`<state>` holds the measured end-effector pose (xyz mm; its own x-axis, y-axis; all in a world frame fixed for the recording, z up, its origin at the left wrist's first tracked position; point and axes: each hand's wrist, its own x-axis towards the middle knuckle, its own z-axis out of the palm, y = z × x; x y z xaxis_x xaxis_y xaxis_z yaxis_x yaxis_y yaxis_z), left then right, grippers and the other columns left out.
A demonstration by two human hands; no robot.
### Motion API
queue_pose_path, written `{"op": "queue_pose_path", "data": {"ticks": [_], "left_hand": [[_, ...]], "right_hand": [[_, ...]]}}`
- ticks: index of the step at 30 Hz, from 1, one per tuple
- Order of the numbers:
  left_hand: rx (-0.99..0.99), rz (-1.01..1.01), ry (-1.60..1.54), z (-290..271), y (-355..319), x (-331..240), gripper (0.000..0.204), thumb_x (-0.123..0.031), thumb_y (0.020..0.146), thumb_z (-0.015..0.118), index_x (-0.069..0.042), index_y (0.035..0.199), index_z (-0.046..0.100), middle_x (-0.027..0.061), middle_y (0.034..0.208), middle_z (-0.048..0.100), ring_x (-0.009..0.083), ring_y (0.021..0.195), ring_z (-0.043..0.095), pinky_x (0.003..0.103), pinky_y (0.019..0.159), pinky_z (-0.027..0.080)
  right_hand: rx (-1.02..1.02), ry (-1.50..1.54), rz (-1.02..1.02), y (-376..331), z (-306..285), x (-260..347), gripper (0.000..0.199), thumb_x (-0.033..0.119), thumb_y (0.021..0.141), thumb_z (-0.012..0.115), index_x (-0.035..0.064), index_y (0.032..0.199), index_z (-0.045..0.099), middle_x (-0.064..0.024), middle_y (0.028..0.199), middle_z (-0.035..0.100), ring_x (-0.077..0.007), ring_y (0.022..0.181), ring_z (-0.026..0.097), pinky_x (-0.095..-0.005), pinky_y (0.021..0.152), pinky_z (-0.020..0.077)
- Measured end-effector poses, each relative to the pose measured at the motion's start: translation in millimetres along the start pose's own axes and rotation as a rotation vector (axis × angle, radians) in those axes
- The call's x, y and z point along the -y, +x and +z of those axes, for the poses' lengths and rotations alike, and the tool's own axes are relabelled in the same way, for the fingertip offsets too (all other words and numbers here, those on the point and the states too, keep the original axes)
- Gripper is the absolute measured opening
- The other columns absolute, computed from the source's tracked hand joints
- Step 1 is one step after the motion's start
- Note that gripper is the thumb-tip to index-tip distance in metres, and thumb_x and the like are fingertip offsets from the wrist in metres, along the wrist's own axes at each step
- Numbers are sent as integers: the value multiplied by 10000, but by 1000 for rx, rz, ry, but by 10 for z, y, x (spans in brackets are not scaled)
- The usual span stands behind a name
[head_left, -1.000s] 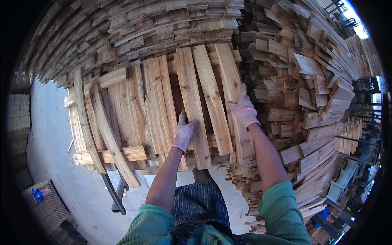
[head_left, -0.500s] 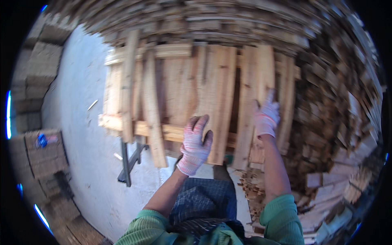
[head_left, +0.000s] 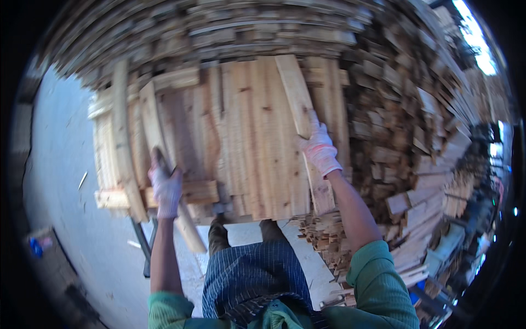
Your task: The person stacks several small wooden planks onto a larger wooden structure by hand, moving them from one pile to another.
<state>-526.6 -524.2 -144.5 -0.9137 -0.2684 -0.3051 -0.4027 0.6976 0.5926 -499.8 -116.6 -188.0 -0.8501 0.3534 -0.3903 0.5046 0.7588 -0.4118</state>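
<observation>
My gloved left hand (head_left: 165,189) is closed around a narrow wooden slat (head_left: 191,231) that lies slantwise over the layer of boards, its lower end jutting past the near edge. On the right, my gloved right hand (head_left: 319,149) grips a pale wooden board (head_left: 293,90) by its right side. That board tilts, its far end leaning left, and rests across the others. Between my hands, several boards (head_left: 257,142) lie side by side, pressed close together. Another slat (head_left: 121,131) crosses the layer at far left.
Stacked lumber (head_left: 235,30) rises behind the boards. A heap of short wood offcuts (head_left: 383,131) fills the right side. Dark metal legs (head_left: 146,247) stand under the left end, over a pale concrete floor (head_left: 60,164).
The view has turned right. My left hand has moved left onto the slat, which slants more. My right hand has taken hold of a board and tilted it. The gap between the middle boards has closed.
</observation>
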Motion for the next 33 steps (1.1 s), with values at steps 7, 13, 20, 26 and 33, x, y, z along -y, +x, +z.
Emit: {"op": "queue_pose_path", "data": {"ticks": [7,13,20,26,33], "left_hand": [[438,245,-644,625,-724,-717,884,55,829,619,-51,1600,201,216,1594,307,301,1396,418,380,1125,410],[520,234,-848,1216,-1068,-1650,922,-7,851,713,-31,1599,173,188,1617,281,268,1463,327,378,1194,301],[274,323,-555,572,-572,-1286,883,68,823,672,-95,1591,268,111,1525,404,184,1077,568,299,857,560],[-252,352,520,-677,1112,383,1039,-136,795,823,-277,1617,205,226,1399,452,422,1231,532,450,1071,459],[-168,198,515,-741,1392,511,1064,-114,778,792,-286,1622,168,261,1451,422,469,1260,524,470,1053,467]], "right_hand": [[-207,-1,244,-161,-799,-700,961,319,838,746,220,1603,173,-328,1442,385,-507,1234,526,-485,1025,485],[-143,-235,356,23,-283,-703,1054,306,820,792,217,1610,100,-266,1323,444,-472,1197,523,-521,985,496],[-132,-173,351,78,-277,-874,1120,208,793,794,237,1621,41,-256,1253,448,-456,1137,537,-518,956,497],[-19,-179,382,101,-362,-639,1157,182,779,775,235,1624,-14,-289,1345,413,-463,1207,512,-491,990,487],[208,870,87,-57,-668,-954,1033,233,800,772,105,1613,149,-268,1353,567,-376,1295,540,-413,1088,426]]}}
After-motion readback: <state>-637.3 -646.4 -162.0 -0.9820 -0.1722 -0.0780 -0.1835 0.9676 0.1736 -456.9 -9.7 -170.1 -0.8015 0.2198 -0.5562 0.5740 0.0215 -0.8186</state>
